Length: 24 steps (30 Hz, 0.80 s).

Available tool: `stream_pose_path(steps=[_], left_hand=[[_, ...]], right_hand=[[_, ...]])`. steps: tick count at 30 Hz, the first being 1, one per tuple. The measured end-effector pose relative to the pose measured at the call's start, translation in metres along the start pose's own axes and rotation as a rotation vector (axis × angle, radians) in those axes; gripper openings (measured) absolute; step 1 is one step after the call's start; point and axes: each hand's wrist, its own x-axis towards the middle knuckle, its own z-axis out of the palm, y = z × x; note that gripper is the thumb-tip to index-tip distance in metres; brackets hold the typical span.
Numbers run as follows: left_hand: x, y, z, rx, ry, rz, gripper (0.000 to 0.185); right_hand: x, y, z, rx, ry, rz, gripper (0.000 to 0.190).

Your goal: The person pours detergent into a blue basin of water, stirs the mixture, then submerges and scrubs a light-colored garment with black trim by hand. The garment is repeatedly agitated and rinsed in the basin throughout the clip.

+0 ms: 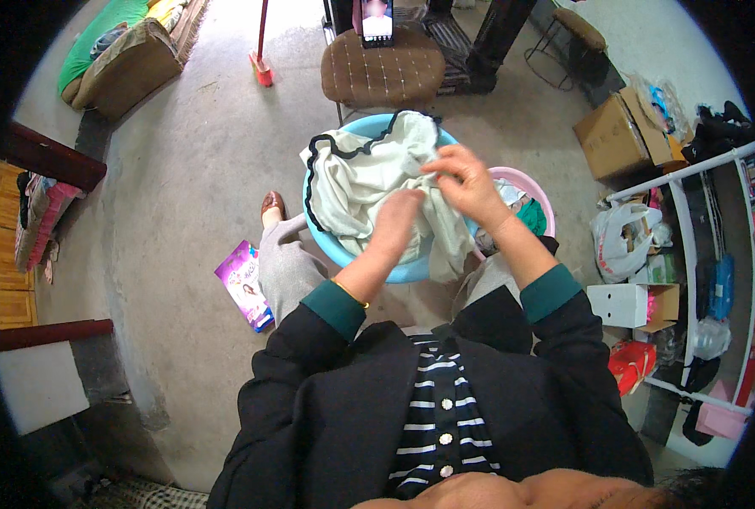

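A blue plastic basin stands on the floor between my knees. A white cloth with dark edging, perhaps a garment, is bunched in it and hangs over the rim on the near right. My left hand, blurred by motion, is closed on the middle of this cloth. Just to the right and farther out, my right hand has its thumb and bent fingers on a fold at the cloth's right side. The inside of the basin is mostly hidden by the cloth.
A pink basin with clothes touches the blue one's right side. A purple printed packet lies by my left leg. Ahead is a brown padded stool bearing a phone. A white-framed rack and a cardboard box stand right.
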Motion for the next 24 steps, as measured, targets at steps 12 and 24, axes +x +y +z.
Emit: stream_pose_path(steps=[12, 24], left_hand=[[-0.012, -0.036, -0.059, -1.012, 0.226, -0.396, 0.034], [-0.02, -0.01, -0.086, -1.124, 0.242, -0.241, 0.043]], right_hand=[[-0.053, -0.043, 0.052, -0.103, -0.271, -0.09, 0.037], [-0.098, 0.009, 0.02, -0.431, -0.592, 0.249, 0.038]])
